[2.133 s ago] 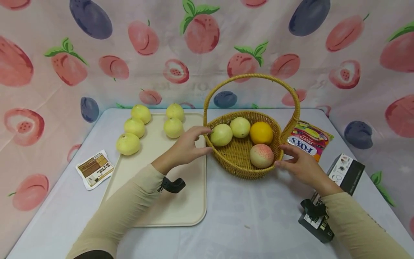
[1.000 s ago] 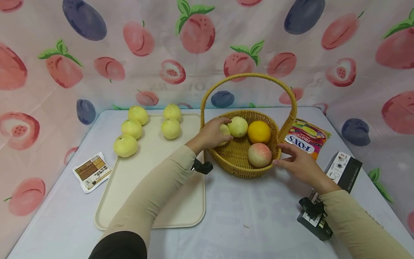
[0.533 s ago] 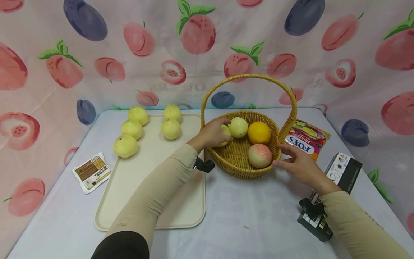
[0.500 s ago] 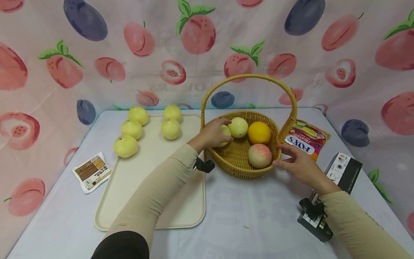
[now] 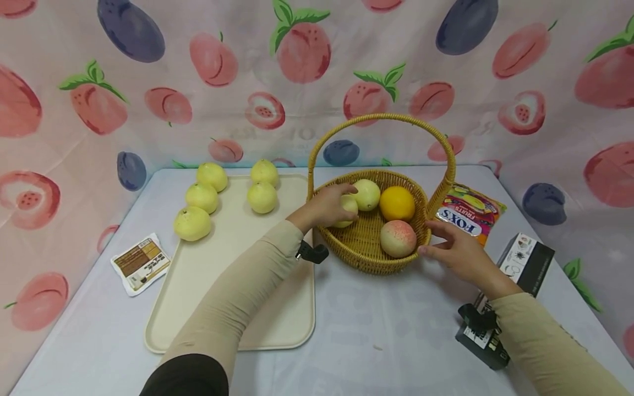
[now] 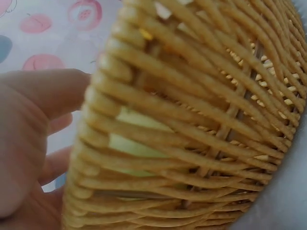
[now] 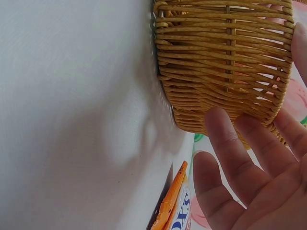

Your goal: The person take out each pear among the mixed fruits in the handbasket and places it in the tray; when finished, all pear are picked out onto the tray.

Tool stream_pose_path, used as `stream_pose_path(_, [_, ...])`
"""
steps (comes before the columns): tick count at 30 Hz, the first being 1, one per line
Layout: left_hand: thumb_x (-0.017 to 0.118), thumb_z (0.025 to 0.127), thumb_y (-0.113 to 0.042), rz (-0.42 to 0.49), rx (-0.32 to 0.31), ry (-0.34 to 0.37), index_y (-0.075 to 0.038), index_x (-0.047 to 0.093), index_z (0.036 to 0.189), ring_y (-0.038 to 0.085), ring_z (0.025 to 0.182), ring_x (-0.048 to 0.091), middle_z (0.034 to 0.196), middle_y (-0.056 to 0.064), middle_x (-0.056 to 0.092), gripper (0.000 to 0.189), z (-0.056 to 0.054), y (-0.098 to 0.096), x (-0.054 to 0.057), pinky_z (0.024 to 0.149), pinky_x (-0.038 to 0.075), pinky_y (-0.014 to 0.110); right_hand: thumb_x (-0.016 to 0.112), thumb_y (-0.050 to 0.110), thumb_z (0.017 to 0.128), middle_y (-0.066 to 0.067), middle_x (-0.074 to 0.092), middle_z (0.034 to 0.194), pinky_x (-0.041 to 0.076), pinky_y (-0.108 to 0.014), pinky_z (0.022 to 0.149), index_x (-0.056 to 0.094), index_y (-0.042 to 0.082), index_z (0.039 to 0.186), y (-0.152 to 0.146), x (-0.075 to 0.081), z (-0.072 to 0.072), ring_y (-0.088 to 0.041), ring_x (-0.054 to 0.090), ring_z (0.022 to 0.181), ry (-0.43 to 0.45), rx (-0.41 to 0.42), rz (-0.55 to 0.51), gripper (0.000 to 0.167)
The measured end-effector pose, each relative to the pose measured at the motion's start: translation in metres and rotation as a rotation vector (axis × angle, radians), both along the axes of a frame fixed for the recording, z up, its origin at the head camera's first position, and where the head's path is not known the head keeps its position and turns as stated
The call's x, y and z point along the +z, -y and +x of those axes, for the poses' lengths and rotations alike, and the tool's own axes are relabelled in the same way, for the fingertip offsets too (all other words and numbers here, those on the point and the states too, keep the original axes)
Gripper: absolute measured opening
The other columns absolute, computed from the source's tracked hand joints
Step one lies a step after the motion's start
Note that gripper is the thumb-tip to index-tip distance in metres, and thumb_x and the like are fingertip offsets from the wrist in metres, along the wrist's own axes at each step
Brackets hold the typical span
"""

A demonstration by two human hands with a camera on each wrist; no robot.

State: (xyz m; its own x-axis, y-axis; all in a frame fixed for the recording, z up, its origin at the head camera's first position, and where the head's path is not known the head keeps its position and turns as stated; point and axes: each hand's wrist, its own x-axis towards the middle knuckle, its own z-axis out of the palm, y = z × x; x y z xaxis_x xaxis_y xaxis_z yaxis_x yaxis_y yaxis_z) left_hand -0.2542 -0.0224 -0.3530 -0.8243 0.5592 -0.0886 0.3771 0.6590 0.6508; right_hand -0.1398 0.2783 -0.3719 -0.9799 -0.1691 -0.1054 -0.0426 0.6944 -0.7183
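Observation:
A wicker basket [image 5: 364, 263] with an arched handle stands on the table, holding several fruits. My left hand [image 5: 326, 205] reaches over its left rim, thumb and fingers curled round a pale yellow-green round fruit [image 5: 349, 210]. The left wrist view shows this fruit [image 6: 139, 148] through the weave. Beside it lie another pale yellow-green fruit [image 5: 366, 194], an orange [image 5: 397, 203] and a peach [image 5: 398, 238]. My right hand [image 5: 460, 252] is at the basket's right side. Its extended fingers [image 7: 225, 139] rest against the outer wall, with the thumb near the rim.
A cream tray [image 5: 233, 264] lies left of the basket, with several more yellow-green fruits [image 5: 200, 197] at its far end and left edge. A brown-and-white packet [image 5: 141, 264] is farther left. Rightward are a FOX'S candy bag [image 5: 470, 212] and a black-and-white box [image 5: 527, 264].
My left hand has moved from the basket's left rim inward onto the pale yellow-green fruit. Lately hand and fruit have shifted slightly right. My right hand has stayed at the basket's side.

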Motion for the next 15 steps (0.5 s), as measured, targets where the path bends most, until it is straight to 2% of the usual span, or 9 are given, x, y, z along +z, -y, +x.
stream_pose_path(15, [0.074,0.093,-0.027,-0.034,-0.104,0.059,-0.013,0.053,0.144,0.022,0.134,0.045,0.145,0.006,0.052,0.056,0.003,-0.0027,-0.0034,0.107,0.039,0.035,0.069,0.046,0.093,-0.023,0.042,0.15,0.053,-0.053,0.089,0.036,0.003,0.154,0.0015,0.0003,0.0006,-0.041,0.059,0.114,0.009,0.003,0.003,0.081])
